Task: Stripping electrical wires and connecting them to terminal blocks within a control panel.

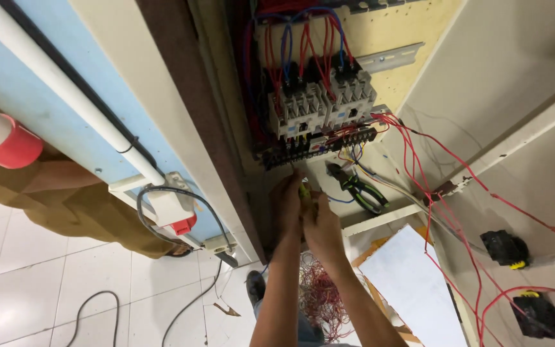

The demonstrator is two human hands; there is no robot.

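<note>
while both grip a yellow-green tool [305, 191] | left hand [288, 202], right hand [322, 226] closed on it

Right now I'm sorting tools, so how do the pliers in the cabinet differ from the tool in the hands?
The pliers lie loose in the cabinet, untouched; the yellow-green tool is gripped where the left hand and right hand meet. The pliers show whole, with dark jaws and black-and-green handles; the tool shows only a small bright tip. Both sit just below the terminal strip.
</note>
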